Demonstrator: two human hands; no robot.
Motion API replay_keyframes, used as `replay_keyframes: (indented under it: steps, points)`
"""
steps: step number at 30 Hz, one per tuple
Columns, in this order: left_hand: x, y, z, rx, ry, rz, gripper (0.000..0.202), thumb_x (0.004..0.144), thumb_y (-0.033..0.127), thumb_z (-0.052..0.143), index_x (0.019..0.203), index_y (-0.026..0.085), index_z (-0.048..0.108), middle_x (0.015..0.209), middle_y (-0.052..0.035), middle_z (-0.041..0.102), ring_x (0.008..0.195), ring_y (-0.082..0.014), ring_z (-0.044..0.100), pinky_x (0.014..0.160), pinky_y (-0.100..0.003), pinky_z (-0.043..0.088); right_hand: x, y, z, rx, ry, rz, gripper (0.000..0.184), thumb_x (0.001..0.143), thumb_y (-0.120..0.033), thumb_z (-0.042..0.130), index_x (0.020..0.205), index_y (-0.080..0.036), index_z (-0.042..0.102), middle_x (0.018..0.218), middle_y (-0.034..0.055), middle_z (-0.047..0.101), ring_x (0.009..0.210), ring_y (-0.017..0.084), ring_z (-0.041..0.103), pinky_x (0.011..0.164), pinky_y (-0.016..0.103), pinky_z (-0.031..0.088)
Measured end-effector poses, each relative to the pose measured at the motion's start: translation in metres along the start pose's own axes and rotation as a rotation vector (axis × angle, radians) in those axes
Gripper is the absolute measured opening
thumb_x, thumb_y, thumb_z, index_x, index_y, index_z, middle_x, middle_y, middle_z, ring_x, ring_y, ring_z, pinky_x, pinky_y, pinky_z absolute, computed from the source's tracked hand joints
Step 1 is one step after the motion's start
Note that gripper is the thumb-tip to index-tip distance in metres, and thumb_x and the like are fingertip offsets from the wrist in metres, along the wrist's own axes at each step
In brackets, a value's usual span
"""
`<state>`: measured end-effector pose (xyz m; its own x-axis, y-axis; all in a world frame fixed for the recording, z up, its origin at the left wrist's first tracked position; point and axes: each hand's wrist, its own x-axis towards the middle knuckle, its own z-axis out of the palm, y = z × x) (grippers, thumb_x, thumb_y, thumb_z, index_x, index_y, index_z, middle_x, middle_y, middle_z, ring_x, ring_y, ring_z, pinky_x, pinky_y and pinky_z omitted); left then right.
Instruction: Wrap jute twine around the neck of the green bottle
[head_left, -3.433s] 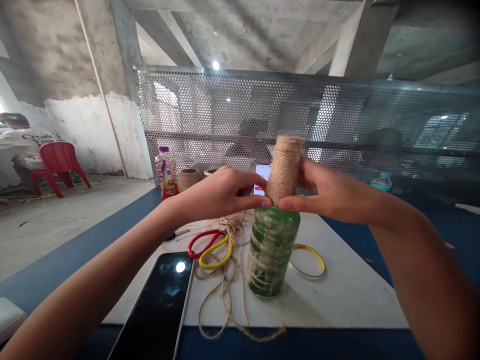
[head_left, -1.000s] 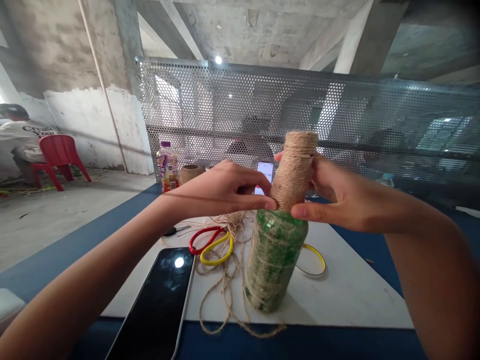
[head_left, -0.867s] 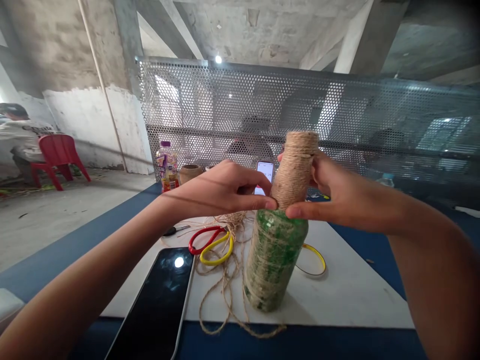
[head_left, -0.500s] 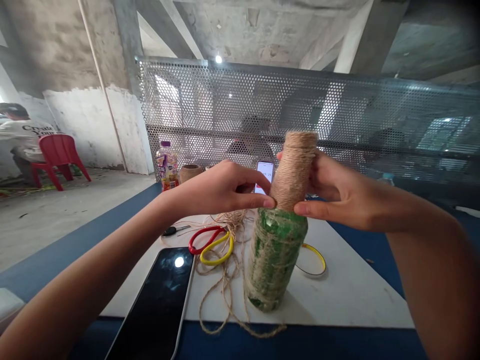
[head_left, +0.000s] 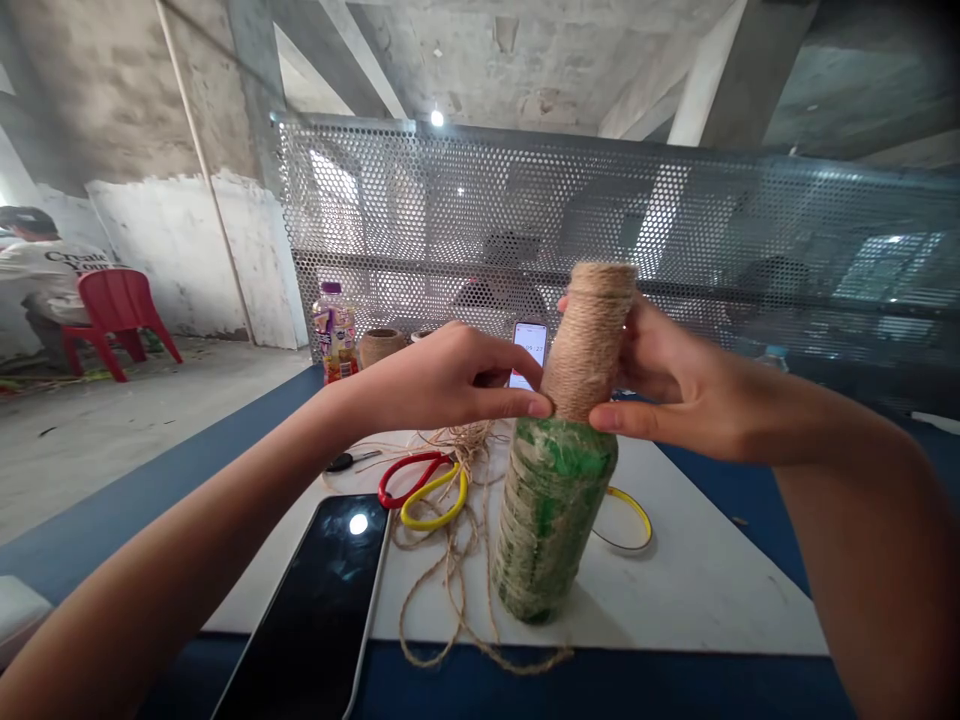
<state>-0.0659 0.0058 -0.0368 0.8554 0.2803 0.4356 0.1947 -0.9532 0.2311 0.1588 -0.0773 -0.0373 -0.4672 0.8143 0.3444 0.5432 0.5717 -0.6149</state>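
A green bottle stands upright on the white board; its neck is tightly wound with jute twine and its body is streaked with glue and loose fibres. My left hand pinches the twine at the base of the neck from the left. My right hand wraps around the neck from the right, thumb pressed at the same level. Loose twine trails from the bottle down over the board's front edge.
Red-and-yellow scissors and a dark phone lie left of the bottle. A yellow ring lies behind it. A juice bottle, twine spool and lit phone stand by the perforated screen. A person sits far left on a red chair.
The bottle has turned a little between my fingers, showing different green patches. Both hands stay at the neck's base; my right thumb shifts slightly.
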Motion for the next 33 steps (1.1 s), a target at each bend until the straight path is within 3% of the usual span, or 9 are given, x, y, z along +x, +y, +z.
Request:
replay_keyframes:
  steps: [4,9,17,23,27,33]
  points:
    - [0.0000,0.0006,-0.0001,0.016,0.006,0.001,0.031,0.085,0.041,0.058,0.098,0.016,0.071,0.057,0.0041,0.053,0.049,-0.0064,0.039,0.050,-0.019,0.031,0.0014,0.0033,-0.0042,-0.085,0.000,0.023,0.085,0.073,-0.027,0.074,0.143,-0.036,0.027,0.136,0.0025,0.053,0.126,0.031,0.050,0.093,0.044,0.054]
    - [0.0005,-0.0008,0.0006,0.011,0.010,0.015,0.032,0.085,0.042,0.059,0.099,0.015,0.071,0.059,0.0033,0.055,0.050,-0.0068,0.040,0.050,-0.020,0.031,0.0045,0.0048,-0.0019,-0.071,0.048,0.042,0.077,0.075,-0.029,0.073,0.140,-0.036,0.032,0.124,0.0027,0.062,0.111,0.029,0.061,0.083,0.040,0.059]
    - [0.0008,-0.0011,0.0008,-0.018,-0.005,-0.007,0.032,0.084,0.043,0.060,0.096,0.015,0.072,0.060,0.0038,0.055,0.050,-0.0064,0.041,0.050,-0.020,0.031,-0.0001,0.0002,-0.0035,0.002,-0.008,-0.002,0.078,0.078,-0.025,0.069,0.144,-0.037,0.029,0.131,0.0008,0.058,0.119,0.027,0.057,0.090,0.038,0.056]
    - [0.0009,0.0002,0.0008,-0.021,-0.004,0.016,0.030,0.085,0.040,0.058,0.095,0.015,0.072,0.058,0.0041,0.052,0.049,-0.0061,0.039,0.048,-0.019,0.029,0.0021,0.0070,-0.0085,-0.157,0.052,0.039,0.091,0.066,-0.028,0.079,0.142,-0.039,0.029,0.136,0.0010,0.052,0.126,0.033,0.049,0.095,0.046,0.052]
    - [0.0004,0.0010,0.0009,-0.021,-0.013,-0.003,0.030,0.086,0.040,0.058,0.096,0.016,0.072,0.058,0.0043,0.051,0.049,-0.0061,0.038,0.047,-0.019,0.028,0.0046,0.0074,-0.0044,-0.132,0.070,0.068,0.083,0.071,-0.026,0.075,0.140,-0.037,0.031,0.124,0.0013,0.060,0.113,0.030,0.060,0.082,0.040,0.059]
    - [0.0003,0.0007,-0.0003,0.004,0.004,-0.020,0.034,0.083,0.045,0.061,0.094,0.015,0.071,0.057,0.0047,0.051,0.048,-0.0058,0.038,0.048,-0.019,0.028,0.0029,0.0006,-0.0016,-0.029,-0.014,0.000,0.077,0.079,-0.023,0.069,0.144,-0.034,0.029,0.129,0.0017,0.058,0.118,0.027,0.057,0.089,0.035,0.056]
